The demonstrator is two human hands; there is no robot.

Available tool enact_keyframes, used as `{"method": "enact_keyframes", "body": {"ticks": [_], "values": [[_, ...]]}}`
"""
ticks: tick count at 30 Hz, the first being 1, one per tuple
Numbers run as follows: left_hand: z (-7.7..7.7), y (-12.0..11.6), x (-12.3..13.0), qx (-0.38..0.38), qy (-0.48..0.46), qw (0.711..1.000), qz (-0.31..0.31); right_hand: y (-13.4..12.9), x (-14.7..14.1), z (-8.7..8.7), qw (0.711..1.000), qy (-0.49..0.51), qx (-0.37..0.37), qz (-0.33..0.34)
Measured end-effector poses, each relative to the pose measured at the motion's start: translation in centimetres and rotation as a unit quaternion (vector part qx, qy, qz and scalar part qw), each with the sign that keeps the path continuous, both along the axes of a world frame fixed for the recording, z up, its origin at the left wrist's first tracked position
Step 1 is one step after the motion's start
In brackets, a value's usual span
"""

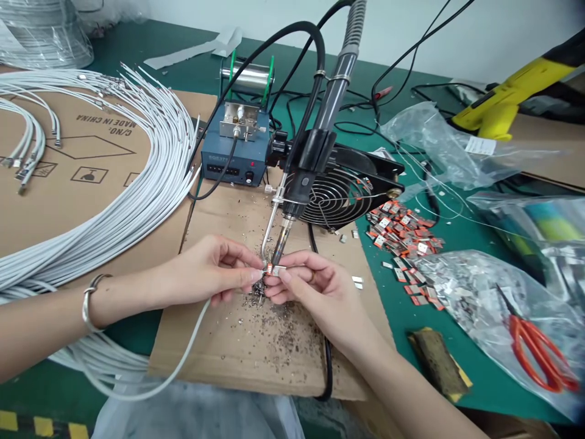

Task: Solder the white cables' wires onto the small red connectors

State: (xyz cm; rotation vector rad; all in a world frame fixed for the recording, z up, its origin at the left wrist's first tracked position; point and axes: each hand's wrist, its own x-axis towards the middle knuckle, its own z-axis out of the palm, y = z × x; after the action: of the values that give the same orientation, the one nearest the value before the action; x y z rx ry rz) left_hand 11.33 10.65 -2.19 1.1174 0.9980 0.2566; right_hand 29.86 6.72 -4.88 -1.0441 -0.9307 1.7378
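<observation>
My left hand point(228, 269) is closed in a pinch on the end of a white cable point(186, 353), which loops down from it to the left. Between thumb and fingers, my right hand point(311, 280) grips a small USB connector point(276, 270) with a metal shell and an orange part. Both hands meet just under the tip of a soldering iron point(287, 225) clamped in a stand. A thin metal feed tube point(269, 228) comes down beside the iron. Whether the tip touches the connector I cannot tell. Dark solder crumbs lie on the cardboard point(214, 360) below.
A blue solder feeder point(235, 155) with a solder spool point(249, 79) stands behind, beside a round fan guard point(331, 198). White cables point(150, 183) lie in a bundle at left. At right are piled orange-and-silver connectors point(402, 231), a plastic bag point(461, 286) and red-handled scissors point(534, 347).
</observation>
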Motion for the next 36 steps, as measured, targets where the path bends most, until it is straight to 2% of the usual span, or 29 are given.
{"method": "enact_keyframes", "body": {"ticks": [13, 25, 36], "values": [[0.46, 0.16, -0.04, -0.014, 0.015, 1.0, -0.018, -0.03, 0.09, -0.46, 1.0, 0.016, -0.006, 0.013], [0.28, 0.07, -0.07, -0.002, 0.016, 1.0, -0.012, -0.1, 0.04, 0.07, 1.0, -0.002, 0.008, -0.004], [0.47, 0.32, 0.11, -0.045, -0.006, 0.999, -0.001, -0.17, 0.17, 0.23, 1.0, -0.008, 0.019, -0.008]]}}
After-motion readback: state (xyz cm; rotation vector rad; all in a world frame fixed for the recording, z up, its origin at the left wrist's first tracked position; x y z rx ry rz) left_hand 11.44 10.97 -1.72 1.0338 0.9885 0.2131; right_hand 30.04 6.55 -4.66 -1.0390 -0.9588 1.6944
